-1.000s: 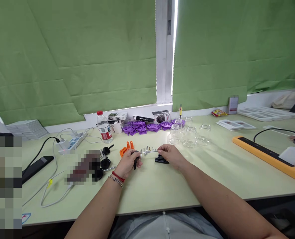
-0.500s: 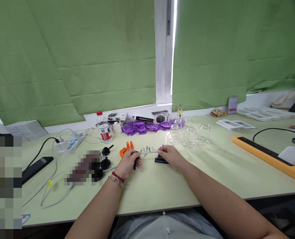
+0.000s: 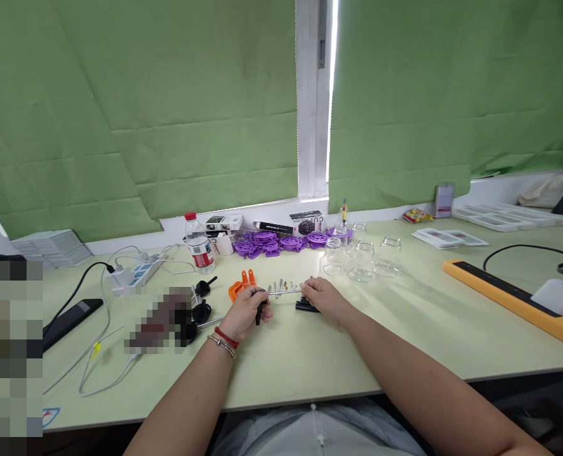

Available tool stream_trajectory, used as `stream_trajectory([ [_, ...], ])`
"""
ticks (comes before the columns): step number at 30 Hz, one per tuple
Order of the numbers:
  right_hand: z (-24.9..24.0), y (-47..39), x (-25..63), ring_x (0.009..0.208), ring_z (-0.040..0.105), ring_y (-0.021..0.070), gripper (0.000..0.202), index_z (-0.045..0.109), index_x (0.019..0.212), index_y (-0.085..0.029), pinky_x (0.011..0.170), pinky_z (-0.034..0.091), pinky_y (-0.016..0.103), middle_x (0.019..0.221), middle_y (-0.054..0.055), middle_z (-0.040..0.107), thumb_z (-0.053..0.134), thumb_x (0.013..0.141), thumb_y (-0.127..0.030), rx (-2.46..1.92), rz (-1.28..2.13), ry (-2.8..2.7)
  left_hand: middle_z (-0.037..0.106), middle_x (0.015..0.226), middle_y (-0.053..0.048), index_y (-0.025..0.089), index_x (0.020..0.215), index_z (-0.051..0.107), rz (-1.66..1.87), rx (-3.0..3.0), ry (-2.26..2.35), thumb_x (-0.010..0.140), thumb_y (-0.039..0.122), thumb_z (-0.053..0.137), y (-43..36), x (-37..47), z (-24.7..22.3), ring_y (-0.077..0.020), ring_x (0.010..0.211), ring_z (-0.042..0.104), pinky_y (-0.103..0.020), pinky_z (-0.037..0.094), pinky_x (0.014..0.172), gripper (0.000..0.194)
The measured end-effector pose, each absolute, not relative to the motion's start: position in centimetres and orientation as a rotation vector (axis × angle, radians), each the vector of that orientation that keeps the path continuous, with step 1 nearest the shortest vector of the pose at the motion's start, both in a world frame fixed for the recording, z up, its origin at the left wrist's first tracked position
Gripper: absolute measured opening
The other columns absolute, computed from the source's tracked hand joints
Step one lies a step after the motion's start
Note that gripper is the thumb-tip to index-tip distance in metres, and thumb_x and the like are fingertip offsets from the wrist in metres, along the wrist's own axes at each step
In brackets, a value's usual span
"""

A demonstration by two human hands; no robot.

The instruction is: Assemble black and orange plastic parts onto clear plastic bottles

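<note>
My left hand is closed around a black handle that points down toward the table. A thin metal rod runs sideways from it to my right hand, whose fingers pinch the far end. Just under my right hand lie black stick-like pieces. Small metal pins and tiny brass-coloured bits lie behind the rod. Orange plastic parts rest behind my left hand. To its left are black knob-like parts, at least one on a metal rod.
Purple plastic parts are heaped at the back, beside a water bottle and small boxes. Clear glass jars stand right of centre. An orange-and-black power strip lies right; cables and a white power strip lie left.
</note>
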State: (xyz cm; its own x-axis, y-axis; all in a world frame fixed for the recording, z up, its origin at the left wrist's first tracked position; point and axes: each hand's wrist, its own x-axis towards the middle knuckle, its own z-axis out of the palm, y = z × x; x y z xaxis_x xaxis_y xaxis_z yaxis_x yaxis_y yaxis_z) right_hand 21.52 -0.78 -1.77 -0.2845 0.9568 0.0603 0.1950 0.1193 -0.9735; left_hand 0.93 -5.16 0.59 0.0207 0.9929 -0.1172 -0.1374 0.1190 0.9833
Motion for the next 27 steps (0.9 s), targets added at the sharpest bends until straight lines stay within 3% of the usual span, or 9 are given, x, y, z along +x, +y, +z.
stream_trajectory([
  [11, -1.76, -1.00, 21.11, 0.046, 0.031, 0.0083, 0.027, 0.050, 0.072, -0.020, 0.046, 0.026, 0.022, 0.055, -0.005, 0.041, 0.052, 0.078, -0.046, -1.102, 1.267, -1.531, 0.060, 0.065, -0.002, 0.019, 0.071, 0.051, 1.186, 1.032, 1.137, 0.070, 0.027, 0.064, -5.19, 0.92, 0.55, -0.0133, 0.045, 0.055, -0.025, 0.039, 0.043, 0.015],
  [21, -1.74, -1.03, 20.97, 0.050, 0.036, 0.0117, 0.044, 0.039, 0.058, -0.020, 0.051, 0.029, 0.025, 0.054, -0.002, 0.041, 0.037, 0.084, -0.055, -1.221, 0.931, -1.765, 0.059, 0.067, -0.002, 0.019, 0.073, 0.048, 1.166, 1.034, 1.167, 0.073, 0.026, 0.062, -5.48, 1.33, 1.02, -0.0119, 0.046, 0.054, -0.024, 0.040, 0.043, 0.015],
  [27, -1.29, -1.14, 21.04, 0.053, 0.043, 0.0131, 0.042, 0.050, 0.068, -0.019, 0.053, 0.034, 0.026, 0.059, 0.000, 0.049, 0.038, 0.083, -0.055, -1.234, 0.966, -1.727, 0.058, 0.066, 0.001, 0.018, 0.077, 0.045, 1.164, 1.045, 1.206, 0.073, 0.027, 0.058, -5.47, 1.14, 1.21, -0.0107, 0.047, 0.054, -0.024, 0.041, 0.044, 0.016],
])
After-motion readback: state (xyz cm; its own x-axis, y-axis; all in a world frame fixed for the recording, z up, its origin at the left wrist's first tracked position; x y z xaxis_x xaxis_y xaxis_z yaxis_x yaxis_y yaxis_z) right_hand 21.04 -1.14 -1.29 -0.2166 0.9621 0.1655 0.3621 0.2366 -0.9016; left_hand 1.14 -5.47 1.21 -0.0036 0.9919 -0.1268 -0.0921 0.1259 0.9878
